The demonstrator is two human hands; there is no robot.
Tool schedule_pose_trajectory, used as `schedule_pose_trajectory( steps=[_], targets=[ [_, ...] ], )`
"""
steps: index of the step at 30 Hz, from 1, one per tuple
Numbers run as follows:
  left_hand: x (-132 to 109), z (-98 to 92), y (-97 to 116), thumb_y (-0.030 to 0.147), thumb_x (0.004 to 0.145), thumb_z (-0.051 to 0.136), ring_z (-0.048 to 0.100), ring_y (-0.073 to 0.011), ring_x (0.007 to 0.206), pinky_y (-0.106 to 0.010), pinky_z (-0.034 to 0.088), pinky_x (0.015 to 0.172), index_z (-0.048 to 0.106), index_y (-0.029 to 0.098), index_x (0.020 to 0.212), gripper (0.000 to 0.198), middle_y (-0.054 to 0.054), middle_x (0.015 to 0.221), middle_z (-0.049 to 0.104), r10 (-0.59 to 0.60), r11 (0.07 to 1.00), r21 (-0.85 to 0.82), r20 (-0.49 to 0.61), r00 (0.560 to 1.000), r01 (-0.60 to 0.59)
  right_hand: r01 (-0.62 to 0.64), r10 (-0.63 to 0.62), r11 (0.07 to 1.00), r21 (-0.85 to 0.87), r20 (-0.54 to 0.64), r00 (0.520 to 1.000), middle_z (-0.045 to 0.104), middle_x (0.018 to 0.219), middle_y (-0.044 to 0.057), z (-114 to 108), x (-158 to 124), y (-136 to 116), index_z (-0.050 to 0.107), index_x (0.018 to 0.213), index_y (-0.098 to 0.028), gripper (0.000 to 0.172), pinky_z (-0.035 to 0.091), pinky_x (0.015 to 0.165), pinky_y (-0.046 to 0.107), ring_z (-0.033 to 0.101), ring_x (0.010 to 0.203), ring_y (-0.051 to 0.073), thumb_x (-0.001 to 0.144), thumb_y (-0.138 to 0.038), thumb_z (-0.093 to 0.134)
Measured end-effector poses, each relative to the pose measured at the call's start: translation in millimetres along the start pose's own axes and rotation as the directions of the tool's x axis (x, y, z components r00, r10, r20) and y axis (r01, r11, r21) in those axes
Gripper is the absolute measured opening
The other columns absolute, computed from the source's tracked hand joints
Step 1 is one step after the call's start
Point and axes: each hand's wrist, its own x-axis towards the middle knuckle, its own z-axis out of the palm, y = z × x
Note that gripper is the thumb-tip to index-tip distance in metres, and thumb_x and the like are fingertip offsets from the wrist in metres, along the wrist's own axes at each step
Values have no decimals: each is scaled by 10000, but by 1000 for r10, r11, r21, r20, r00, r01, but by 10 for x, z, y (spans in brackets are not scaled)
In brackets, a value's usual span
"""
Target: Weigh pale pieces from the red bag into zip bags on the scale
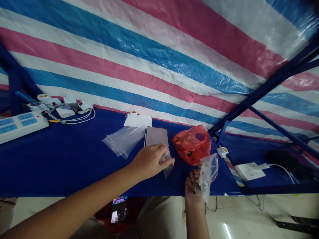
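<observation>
Stripes right across the sheet (124,68): blue, white, pinkish red, white again! Deep blue for the table (74,162), darker blue on the bars (239,109). And here's the carrier bag (181,146), bright orangey red! The small bag (205,181) is clear, its contents greyish brown, though blur makes that shade uncertain. Clear pouches (127,141) too, a thin pinkish line on them. Pale grey on the box (157,135), dark round its edge; plain white paper (143,121); and a white power strip (25,127) with light blue panels, one red dot!

A small clear bag (168,170) is left of a larger, crumpled plastic bag (205,176).
</observation>
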Motion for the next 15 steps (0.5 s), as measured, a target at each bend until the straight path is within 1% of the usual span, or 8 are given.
schedule_pose_trajectory(
  steps=[2, 4, 5, 7, 9, 11, 13, 15],
  targets=[
    [-356, -129, -154, 439, 929, 600, 697, -202, 781, -316, 520, 633, 576, 252, 1018, 209, -27, 939, 711, -134, 989, 62, 31, 990, 132, -16, 16, 1000, 5, 9, 1000, 517, 667, -35, -2, 6, 10, 615, 782, -216, 223, 231, 347, 169, 374, 479, 76, 727, -410, 711],
    [-762, -338, -258, 466, 919, 595, 716, -233, 885, -342, 566, 697, 566, 290, 1140, 284, -39, 1040, 726, -260, 962, 72, -36, 965, 262, -26, 26, 999, 21, 5, 1000, 531, 675, -30, 1, 32, 13, 627, 802, -211, 236, 232, 353, 170, 388, 480, 75, 728, -419, 713],
    [-966, -433, -286, 477, 915, 587, 716, -227, 840, -336, 574, 675, 569, 305, 1132, 278, -27, 998, 729, -324, 943, 53, -76, 943, 329, -31, 31, 999, 28, -2, 1000, 541, 680, -29, 8, 46, 13, 632, 813, -212, 236, 226, 354, 169, 391, 478, 74, 730, -417, 715],
    [-1331, -540, -301, 466, 925, 552, 670, -184, 634, -288, 537, 522, 575, 318, 1017, 176, 14, 828, 712, -427, 903, -6, -104, 898, 429, -42, 42, 999, 17, -14, 999, 548, 667, -37, 38, 60, 16, 632, 820, -220, 236, 223, 352, 169, 392, 467, 75, 721, -412, 727],
    [-1580, -506, -289, 467, 913, 561, 672, -177, 624, -284, 558, 536, 596, 332, 1028, 180, 20, 879, 735, -454, 890, -10, -107, 885, 456, -76, 74, 995, -58, -30, 997, 557, 636, -45, 88, 38, 40, 635, 834, -229, 270, 283, 363, 180, 424, 461, 86, 716, -447, 741],
    [-1672, -367, -283, 444, 909, 578, 724, -208, 801, -321, 609, 699, 618, 332, 1067, 197, 0, 991, 750, -432, 898, 27, -123, 893, 438, -126, 119, 977, -169, -55, 991, 585, 620, -37, 142, -23, 93, 661, 909, -229, 353, 382, 403, 214, 496, 475, 116, 733, -527, 731],
    [-1631, -207, -305, 406, 914, 580, 722, -241, 967, -380, 604, 841, 638, 312, 1091, 209, -27, 1065, 747, -391, 911, 81, -143, 909, 404, -156, 142, 954, -254, -72, 987, 626, 636, -22, 180, -108, 157, 682, 1032, -222, 465, 456, 453, 253, 568, 507, 152, 755, -595, 705],
    [-1534, -95, -354, 366, 928, 558, 709, -256, 1024, -411, 589, 877, 663, 285, 1085, 206, -48, 1097, 741, -359, 918, 131, -130, 924, 375, -127, 123, 950, -287, -34, 992, 676, 706, -1, 194, -189, 200, 678, 1140, -224, 536, 501, 501, 275, 630, 573, 177, 782, -623, 678]
  ],
)
